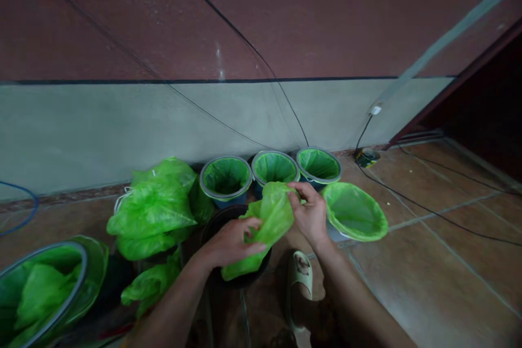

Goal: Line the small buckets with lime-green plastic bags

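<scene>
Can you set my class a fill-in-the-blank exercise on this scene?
1. Both hands, left and right, hold a bag coloured ____.
2. Along the wall stand ____ lined buckets in a row.
3. The bag is held above a ____ unlined bucket.
4. The floor is covered with ____.

Missing words: green; three; black; tiles

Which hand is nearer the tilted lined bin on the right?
Right. The right hand is just left of the tilted bin, pinching the green bag; the left hand is farther left, across the bag.
</scene>
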Motion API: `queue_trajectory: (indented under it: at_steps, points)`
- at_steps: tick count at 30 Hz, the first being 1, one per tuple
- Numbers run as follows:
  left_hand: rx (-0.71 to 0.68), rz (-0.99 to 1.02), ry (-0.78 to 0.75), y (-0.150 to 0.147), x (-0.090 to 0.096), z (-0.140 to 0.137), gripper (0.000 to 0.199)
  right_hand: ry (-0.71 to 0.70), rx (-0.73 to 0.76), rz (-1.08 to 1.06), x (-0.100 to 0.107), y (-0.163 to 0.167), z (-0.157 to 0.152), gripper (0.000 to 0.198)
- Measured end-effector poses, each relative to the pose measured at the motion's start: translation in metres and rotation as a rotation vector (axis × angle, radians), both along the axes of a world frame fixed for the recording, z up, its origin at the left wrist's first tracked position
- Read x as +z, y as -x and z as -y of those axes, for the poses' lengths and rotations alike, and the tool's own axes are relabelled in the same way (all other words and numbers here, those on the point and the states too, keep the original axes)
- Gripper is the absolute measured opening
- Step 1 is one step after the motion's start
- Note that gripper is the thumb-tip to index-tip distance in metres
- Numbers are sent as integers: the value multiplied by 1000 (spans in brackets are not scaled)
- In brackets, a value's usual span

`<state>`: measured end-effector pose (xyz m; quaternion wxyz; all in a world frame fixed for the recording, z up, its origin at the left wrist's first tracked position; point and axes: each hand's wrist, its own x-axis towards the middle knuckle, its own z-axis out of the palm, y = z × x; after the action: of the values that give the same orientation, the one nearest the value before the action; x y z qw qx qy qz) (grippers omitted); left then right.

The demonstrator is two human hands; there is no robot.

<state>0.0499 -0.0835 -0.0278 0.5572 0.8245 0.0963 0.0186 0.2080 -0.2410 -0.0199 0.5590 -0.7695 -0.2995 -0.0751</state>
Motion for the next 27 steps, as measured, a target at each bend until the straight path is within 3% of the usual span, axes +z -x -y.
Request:
queue_trajectory:
  at_steps: [3,7,9,11,15,19,23,27]
  points:
    - [198,113,226,-17,1,7,55,-10,63,73,5,24,-5,17]
    - [261,208,575,-32,2,15,41,58,277,71,7,46,-7,16]
    - [292,219,638,-34,2,17,36,95,342,18,6,49,-6,19]
    - [306,211,648,-33,1,16,34,49,307,-88,5,47,-5,24]
    - [290,182,555,-34,-3,13,32,-113,231,-265,4,40,-6,34]
    - [254,208,395,-35,-5,13,28,-32,328,-243,7,35,-7,47]
    - [201,215,216,-33,-3,14,26,42,368,-137,6,34,-7,27]
    - [182,142,-40,-29,-2,11,29,-74,258,-77,4,25,-7,15]
